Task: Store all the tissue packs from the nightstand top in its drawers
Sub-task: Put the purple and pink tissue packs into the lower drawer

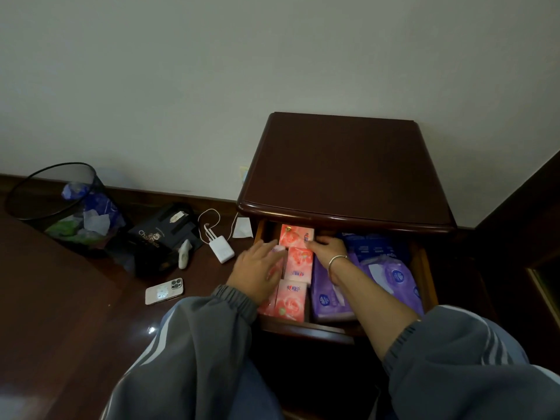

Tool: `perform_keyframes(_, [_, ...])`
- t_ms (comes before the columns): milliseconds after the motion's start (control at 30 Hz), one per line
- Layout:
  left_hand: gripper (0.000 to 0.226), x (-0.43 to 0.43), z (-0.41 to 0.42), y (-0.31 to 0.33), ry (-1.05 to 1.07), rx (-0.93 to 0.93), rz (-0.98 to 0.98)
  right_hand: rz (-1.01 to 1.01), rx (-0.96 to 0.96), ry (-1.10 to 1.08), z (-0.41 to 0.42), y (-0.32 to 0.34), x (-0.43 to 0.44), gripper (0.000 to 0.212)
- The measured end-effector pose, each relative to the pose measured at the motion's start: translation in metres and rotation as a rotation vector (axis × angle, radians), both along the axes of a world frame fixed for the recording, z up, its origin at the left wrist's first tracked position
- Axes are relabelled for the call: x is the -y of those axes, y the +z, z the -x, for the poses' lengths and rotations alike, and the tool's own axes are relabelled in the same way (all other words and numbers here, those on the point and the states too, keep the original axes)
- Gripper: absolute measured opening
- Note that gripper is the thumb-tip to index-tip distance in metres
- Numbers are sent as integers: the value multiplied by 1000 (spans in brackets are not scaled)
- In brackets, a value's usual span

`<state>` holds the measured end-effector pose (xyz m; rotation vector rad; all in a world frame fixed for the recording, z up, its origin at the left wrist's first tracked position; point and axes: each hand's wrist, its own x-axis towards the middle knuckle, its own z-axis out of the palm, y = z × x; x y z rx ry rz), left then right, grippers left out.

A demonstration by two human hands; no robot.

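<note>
The dark wooden nightstand (pixel 345 174) has a bare top, and its upper drawer (pixel 424 268) is pulled open. Inside lie several pink tissue packs (pixel 298 263) on the left and purple tissue packs (pixel 394 277) on the right. My left hand (pixel 257 271) lies flat, with straight fingers, on the pink packs at the drawer's left side. My right hand (pixel 327 245) reaches in at the back and pinches the edge of the rearmost pink pack (pixel 295 234). Both forearms cover parts of the packs.
On the dark floor to the left stand a mesh waste bin (pixel 60 204) with rubbish, a black box (pixel 163 234), a white charger with its cable (pixel 221 248) and a phone (pixel 165 291). A dark wooden piece of furniture (pixel 521 213) stands to the right.
</note>
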<state>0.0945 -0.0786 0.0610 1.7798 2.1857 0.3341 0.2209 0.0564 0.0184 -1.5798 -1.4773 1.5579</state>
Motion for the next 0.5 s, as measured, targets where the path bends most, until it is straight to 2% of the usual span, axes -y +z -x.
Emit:
perform_keyframes(67, [51, 0, 4, -5, 52, -112, 74, 26, -7, 28, -1, 1, -2, 29])
perform_keyframes(167, [60, 0, 0, -14, 48, -82, 232, 31, 7, 76, 0, 2, -4, 28])
perform_keyframes(333, [63, 0, 0, -15, 67, -17, 228, 65, 14, 147, 11, 1, 2, 29])
perform_keyframes(500, [63, 1, 1, -16, 77, -10, 219, 111, -33, 81, 9, 1, 7, 29])
